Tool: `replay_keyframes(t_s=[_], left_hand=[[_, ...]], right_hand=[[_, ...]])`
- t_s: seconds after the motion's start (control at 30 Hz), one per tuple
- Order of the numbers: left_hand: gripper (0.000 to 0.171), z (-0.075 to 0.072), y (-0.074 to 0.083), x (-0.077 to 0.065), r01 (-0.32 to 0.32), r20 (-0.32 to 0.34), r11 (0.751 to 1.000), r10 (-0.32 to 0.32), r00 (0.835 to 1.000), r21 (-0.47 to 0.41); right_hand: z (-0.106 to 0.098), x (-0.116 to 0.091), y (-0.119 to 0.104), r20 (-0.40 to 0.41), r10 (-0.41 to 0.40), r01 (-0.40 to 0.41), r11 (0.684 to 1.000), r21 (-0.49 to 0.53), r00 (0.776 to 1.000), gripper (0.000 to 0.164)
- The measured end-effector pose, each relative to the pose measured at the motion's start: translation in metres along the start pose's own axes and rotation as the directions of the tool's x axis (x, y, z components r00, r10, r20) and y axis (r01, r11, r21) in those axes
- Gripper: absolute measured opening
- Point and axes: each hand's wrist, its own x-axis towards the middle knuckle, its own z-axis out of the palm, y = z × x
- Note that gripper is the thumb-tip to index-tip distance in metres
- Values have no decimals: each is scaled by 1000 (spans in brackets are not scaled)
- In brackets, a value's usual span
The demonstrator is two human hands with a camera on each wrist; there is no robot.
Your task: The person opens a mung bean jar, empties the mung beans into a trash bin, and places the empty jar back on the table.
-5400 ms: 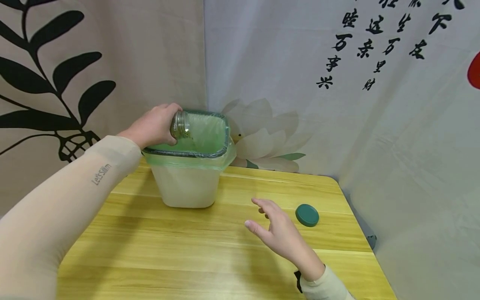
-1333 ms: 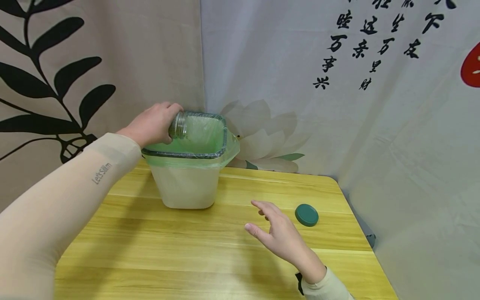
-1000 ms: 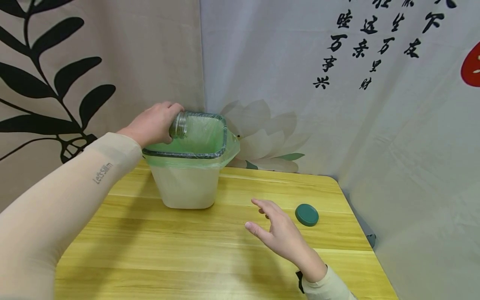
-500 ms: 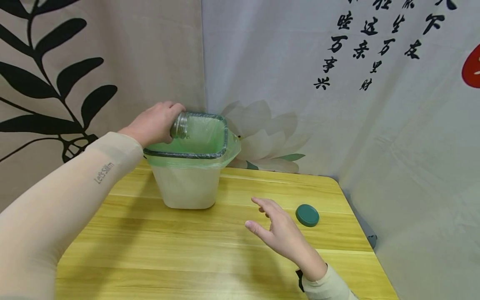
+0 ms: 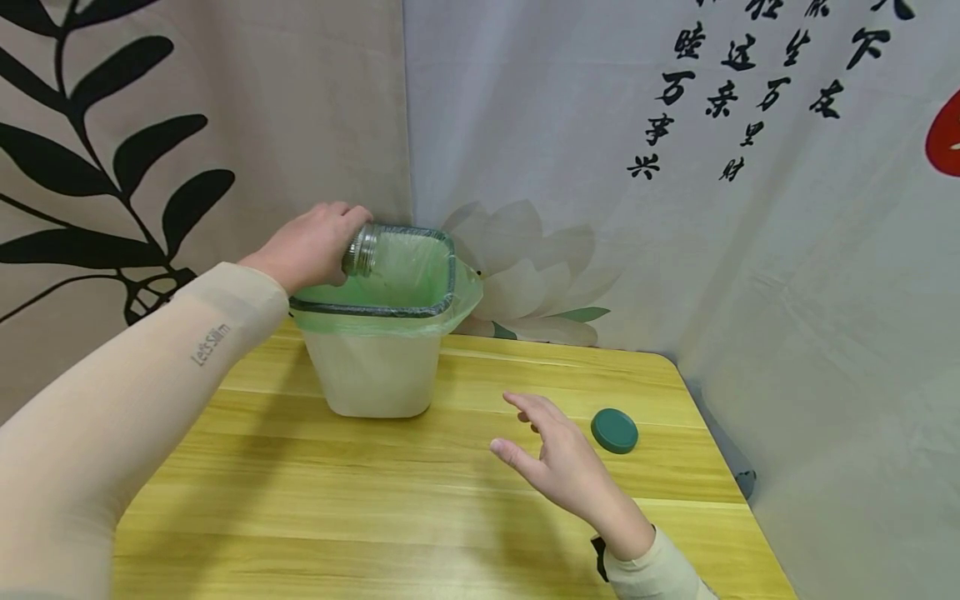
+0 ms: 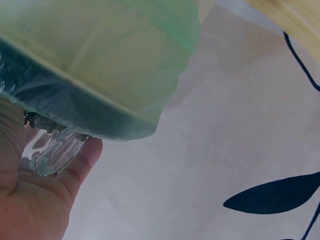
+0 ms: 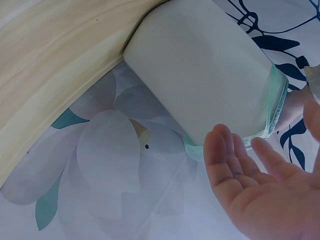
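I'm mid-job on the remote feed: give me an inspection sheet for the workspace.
Surface: wood-grain table; white bin with green bag liner stands upright toward the back.
Job's things: open glass jar tilted, mouth toward the bin's inside; green lid lying on the table, apart.
Clutter: nothing seen.
Left hand: holds the jar at the bin's opening.
Right hand: fingers extended, holding nothing.
Cables: nothing seen.
Surroundings: fabric backdrop printed with leaves, lotus and writing; dark item beyond the table's right edge, unidentifiable.
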Motion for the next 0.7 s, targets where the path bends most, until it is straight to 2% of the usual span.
replay_keyframes(t_s=[0.7], left_hand=[[81,-4,3,0,-4,25,1000,4,1000,21]], right_hand=[[0,2,-3,2,0,0,1000,-10,1000,64]])
